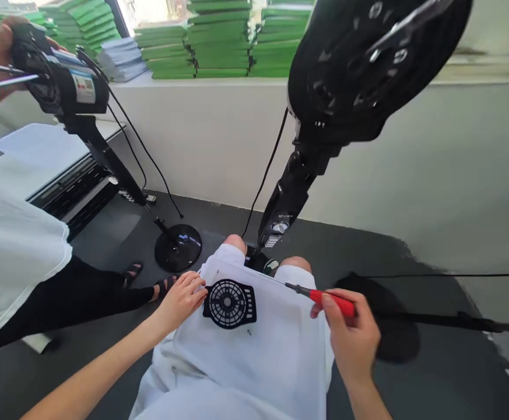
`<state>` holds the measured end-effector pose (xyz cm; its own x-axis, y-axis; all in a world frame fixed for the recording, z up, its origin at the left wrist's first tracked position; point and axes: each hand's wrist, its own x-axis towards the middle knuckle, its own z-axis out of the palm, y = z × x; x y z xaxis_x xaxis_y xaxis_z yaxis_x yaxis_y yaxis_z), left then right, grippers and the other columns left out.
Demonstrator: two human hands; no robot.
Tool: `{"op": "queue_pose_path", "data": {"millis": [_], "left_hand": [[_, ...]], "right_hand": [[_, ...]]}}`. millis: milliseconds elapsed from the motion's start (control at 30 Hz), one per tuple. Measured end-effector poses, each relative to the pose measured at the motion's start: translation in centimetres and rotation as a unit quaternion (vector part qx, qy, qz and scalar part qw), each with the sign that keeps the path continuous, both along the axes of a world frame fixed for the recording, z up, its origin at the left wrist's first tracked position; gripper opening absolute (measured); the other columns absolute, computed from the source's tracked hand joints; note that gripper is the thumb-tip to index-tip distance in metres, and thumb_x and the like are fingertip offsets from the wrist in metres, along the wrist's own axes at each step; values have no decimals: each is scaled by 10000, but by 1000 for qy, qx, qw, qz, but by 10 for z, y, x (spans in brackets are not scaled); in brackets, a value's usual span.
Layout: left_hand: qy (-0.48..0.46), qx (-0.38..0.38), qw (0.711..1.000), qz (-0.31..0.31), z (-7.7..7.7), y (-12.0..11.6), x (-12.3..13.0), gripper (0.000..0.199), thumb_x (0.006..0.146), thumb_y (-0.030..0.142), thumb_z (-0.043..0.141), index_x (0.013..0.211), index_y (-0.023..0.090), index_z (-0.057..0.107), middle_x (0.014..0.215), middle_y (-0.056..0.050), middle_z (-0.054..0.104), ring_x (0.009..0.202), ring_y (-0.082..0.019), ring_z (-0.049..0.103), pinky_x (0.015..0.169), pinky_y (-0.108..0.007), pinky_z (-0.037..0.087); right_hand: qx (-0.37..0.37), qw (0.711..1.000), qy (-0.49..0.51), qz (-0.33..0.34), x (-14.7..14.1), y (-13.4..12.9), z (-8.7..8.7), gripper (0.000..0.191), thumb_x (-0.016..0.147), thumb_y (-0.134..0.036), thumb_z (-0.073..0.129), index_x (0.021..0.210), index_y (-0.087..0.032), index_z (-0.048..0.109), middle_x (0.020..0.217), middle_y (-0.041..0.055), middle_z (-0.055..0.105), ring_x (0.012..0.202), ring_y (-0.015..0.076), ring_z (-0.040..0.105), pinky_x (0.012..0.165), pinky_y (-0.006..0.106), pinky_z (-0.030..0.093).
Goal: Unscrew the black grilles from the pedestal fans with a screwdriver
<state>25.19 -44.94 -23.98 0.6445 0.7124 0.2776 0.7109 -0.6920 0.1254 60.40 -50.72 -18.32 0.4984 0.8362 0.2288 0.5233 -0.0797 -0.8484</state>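
A white tray (276, 344) rests on my lap. On it lies a black vented plastic cover (228, 303) with a round grille. The bent fingers of my left hand (184, 296) hold the cover by its left edge; my thumb is hidden. My right hand (353, 329) is closed round the red handle of a screwdriver (335, 303), whose shaft points left above the tray, apart from the cover. Small dark screws (249, 332) lie just below the cover. In front of me rises a black pedestal fan (287, 198), its head without blades showing.
On the left, another person (13, 251) has hands at a second pedestal fan (79, 87), with a red-handled screwdriver there. A white table (48, 157) stands beside them. Green stacks (219, 46) line the window sill. A black round base (394, 326) is on the floor at right.
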Motion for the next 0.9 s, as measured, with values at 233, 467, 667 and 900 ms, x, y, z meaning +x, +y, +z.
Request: {"op": "queue_pose_path", "data": {"millis": [233,467,667,900], "left_hand": [[147,-89,983,-60,-3,-7,48,469,1009,249,568,1470,179,532,1550,-192,525,1438,-325,516,1146,-506,481],[-52,-224,960,-157,9,8,71,361,1068,199,401,1327,232,650,1248,-101,733,1153,-207,685,1007,-360,564],[166,-96,976,-105,18,36,43,170,985,148,598,1055,196,745,1046,-76,736,1089,-260,643,977,-433,521],[372,-43,901,-220,0,18,36,77,890,149,737,814,146,747,922,-88,704,1008,-259,631,943,-393,468]], "right_hand": [[-41,993,108,17,-23,-19,-22,324,897,-571,633,871,-250,600,551,-28,635,546,171,603,551,285,450],[-38,991,129,-20,-4,-46,-31,328,906,-574,624,866,-250,594,534,-42,622,524,158,554,571,290,432],[-58,989,137,-22,-1,-60,-44,305,911,-552,637,875,-253,593,547,-40,619,540,159,548,568,291,427],[-42,993,110,-6,-7,-59,-38,298,916,-550,625,857,-258,610,534,-42,623,513,149,547,536,278,438]]}}
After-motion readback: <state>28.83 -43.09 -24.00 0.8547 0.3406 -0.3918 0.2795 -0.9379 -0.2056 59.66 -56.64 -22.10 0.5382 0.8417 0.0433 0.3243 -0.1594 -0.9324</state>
